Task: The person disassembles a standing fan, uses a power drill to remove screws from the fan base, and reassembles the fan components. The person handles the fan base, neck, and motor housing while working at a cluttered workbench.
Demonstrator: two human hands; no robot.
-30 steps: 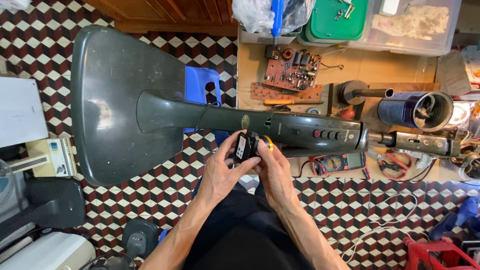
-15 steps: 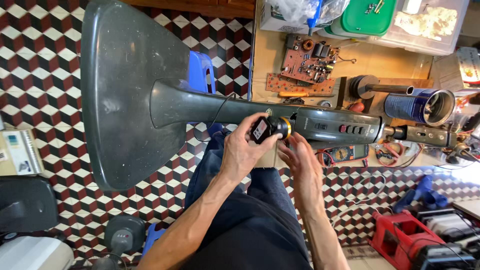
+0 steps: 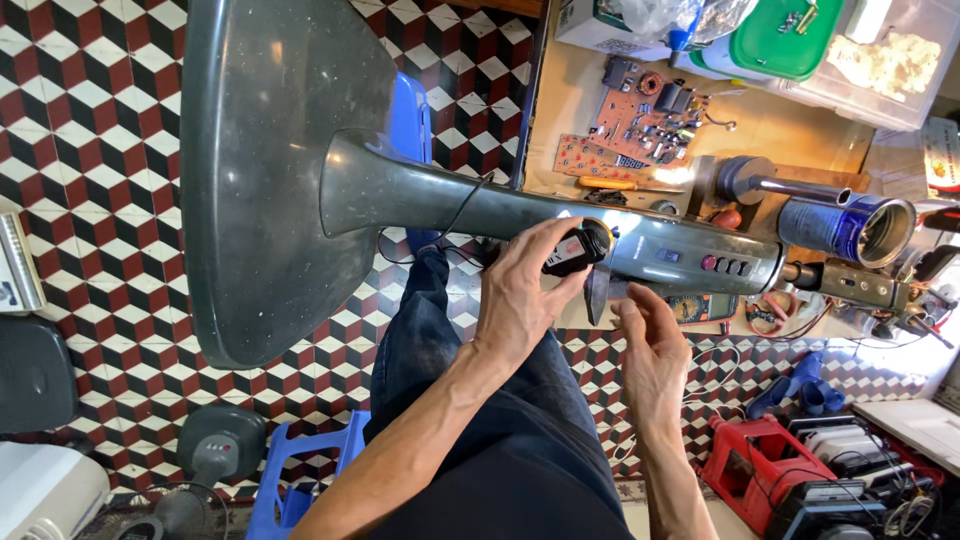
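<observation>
A grey fan stand (image 3: 480,205) lies on its side across the person's lap, its broad flat base (image 3: 270,170) to the left over the checkered floor (image 3: 90,130) and its slim column running right toward the worktop (image 3: 760,125). The left hand (image 3: 520,290) is closed around a small black part (image 3: 568,252) with a red mark, pressing it against the column just left of the control panel (image 3: 700,262) with its row of buttons. The right hand (image 3: 650,345) hangs just below the column, fingers loosely curled and gripping nothing, its fingertips near a thin grey piece (image 3: 597,292) that sticks down from the column. A thin black cord (image 3: 440,225) loops from the column toward the lap. On the far worktop lie two brown circuit boards (image 3: 640,115), and a blue cylindrical motor housing (image 3: 850,225) sits at the right end of the column. A red box (image 3: 750,465) stands on the floor at near right.
</observation>
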